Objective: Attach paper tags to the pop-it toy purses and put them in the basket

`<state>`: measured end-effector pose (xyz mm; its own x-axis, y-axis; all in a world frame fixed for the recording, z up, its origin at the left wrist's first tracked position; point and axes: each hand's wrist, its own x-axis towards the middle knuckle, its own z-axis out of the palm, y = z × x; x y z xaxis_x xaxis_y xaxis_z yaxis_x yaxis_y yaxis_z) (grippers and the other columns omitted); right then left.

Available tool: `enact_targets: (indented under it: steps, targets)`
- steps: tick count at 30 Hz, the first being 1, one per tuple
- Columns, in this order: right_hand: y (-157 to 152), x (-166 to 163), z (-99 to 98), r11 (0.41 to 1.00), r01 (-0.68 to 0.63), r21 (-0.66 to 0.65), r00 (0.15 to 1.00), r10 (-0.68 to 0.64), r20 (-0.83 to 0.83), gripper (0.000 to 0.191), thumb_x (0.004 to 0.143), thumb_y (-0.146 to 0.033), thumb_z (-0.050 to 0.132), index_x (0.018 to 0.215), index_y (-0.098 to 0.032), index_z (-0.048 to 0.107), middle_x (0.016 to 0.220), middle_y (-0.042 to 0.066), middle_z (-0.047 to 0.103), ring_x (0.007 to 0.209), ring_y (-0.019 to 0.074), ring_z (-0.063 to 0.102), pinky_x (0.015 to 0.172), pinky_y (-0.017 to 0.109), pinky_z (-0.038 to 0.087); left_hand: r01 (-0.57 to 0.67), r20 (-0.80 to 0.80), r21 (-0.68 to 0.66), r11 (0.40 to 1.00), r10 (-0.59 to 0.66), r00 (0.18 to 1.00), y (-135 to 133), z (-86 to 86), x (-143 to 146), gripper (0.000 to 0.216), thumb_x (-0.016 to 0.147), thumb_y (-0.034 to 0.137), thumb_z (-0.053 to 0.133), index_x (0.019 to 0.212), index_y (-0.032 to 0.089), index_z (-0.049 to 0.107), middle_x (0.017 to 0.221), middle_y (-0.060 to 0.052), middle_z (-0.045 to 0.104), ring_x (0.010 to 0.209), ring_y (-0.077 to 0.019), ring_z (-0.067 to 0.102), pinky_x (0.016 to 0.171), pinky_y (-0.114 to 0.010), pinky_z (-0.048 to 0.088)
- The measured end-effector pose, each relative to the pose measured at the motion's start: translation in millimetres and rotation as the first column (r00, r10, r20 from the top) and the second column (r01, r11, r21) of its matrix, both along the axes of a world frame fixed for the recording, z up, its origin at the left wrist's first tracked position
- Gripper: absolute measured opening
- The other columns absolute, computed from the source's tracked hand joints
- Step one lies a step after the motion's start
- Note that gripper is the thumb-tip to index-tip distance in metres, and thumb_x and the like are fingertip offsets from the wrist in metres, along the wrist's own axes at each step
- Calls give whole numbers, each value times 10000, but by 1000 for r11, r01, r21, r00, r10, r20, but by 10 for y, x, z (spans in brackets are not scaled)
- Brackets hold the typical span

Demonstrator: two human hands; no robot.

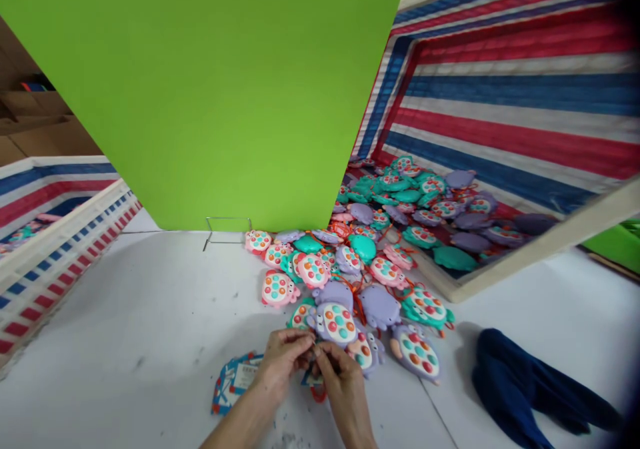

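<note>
bare left hand (pixel 281 369), bare right hand (pixel 346 396), slim fingers (pixel 325 359), bare forearms (pixel 233 430) running off bottom of view

"What's that big thing filling the view?"

"A lime-green board (pixel 200 102), leaning at an angle, with a bent wire stand (pixel 227 231) at its foot."

"And underneath?"

"A white counter (pixel 140 342), scuffed, with a dark blue cloth (pixel 530 389) lying on it."

"What about the sides?"

"A tray lined with red, white and blue stripes (pixel 515 96) on the right, a striped woven crate (pixel 45 282) on the left, and cardboard boxes (pixel 35 129) behind that."

"The light?"

"Soft and even."
</note>
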<state>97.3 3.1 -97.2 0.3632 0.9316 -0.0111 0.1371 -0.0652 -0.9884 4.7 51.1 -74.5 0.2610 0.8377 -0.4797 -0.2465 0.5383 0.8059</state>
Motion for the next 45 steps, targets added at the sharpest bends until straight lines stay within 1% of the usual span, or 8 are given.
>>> enact_targets:
  steps: [3, 8, 13, 18, 24, 34, 40, 45]
  targets:
    - [-14, 1, 71, 1000, 9, 22, 996, -10, 84, 322, 785, -427, 484, 666, -160, 619, 522, 2, 544, 448, 130, 471, 396, 205, 387, -9, -24, 36, 999, 10, 1000, 2, 26, 2, 259, 475, 295, 756, 613, 100, 654, 501, -6, 563, 460, -91, 477, 466, -206, 354]
    - [-79, 60, 176, 997, 7, 74, 972, -24, 235, 323, 804, -432, 453, 769, -180, 651, 744, 65, 598, 685, 201, 550, 613, 269, 445, -15, -21, 81, 997, 17, 1000, -5, 81, 34, 201, 531, 288, 707, 608, 117, 633, 506, 18, 540, 471, -85, 462, 472, -201, 340]
    - [-72, 96, 116, 999, -32, 38, 949, 18, 315, 309, 816, -395, 456, 680, -173, 624, 646, 34, 575, 564, 164, 533, 522, 240, 422, 14, -9, 87, 996, -14, 1000, -21, 61, 49, 205, 546, 298, 691, 622, 120, 625, 534, 15, 546, 475, -83, 462, 477, -202, 341]
    - [-35, 62, 36, 1000, -7, 25, 939, -2, 343, 363, 825, -423, 423, 689, -153, 625, 571, 25, 584, 490, 144, 510, 468, 228, 427, 30, -23, 124, 992, -28, 999, -16, 31, 7, 295, 594, 386, 675, 683, 106, 641, 590, -15, 570, 520, -102, 484, 498, -213, 357]
    - [-8, 72, 110, 1000, 20, 16, 916, -24, 401, 363, 821, -419, 426, 638, -160, 602, 493, 2, 546, 428, 134, 476, 409, 224, 404, 71, -63, 164, 984, -62, 996, -4, 82, -16, 338, 599, 437, 674, 654, 104, 643, 554, -11, 550, 519, -109, 474, 493, -215, 361]
    - [30, 49, 270, 999, -11, 31, 913, -3, 408, 333, 836, -386, 413, 676, -172, 611, 530, 19, 605, 452, 149, 536, 427, 222, 425, 88, -112, 173, 981, -70, 991, -29, 82, -71, 385, 627, 487, 632, 684, 106, 635, 555, -8, 554, 538, -120, 481, 515, -229, 374]
    - [22, 44, 234, 998, -43, 48, 909, 19, 417, 352, 796, -436, 459, 625, -171, 616, 537, 24, 630, 446, 149, 547, 439, 227, 434, 113, -151, 183, 977, -86, 985, -19, 84, -86, 355, 595, 470, 660, 610, 118, 612, 500, 14, 510, 500, -111, 453, 488, -221, 356]
    - [60, 75, 214, 998, -51, 45, 896, 26, 443, 315, 800, -397, 463, 626, -177, 606, 543, 26, 627, 461, 151, 543, 479, 240, 445, 113, -192, 193, 975, -76, 978, -38, 74, -103, 387, 648, 510, 592, 677, 125, 615, 597, -10, 553, 557, -126, 491, 515, -227, 385]
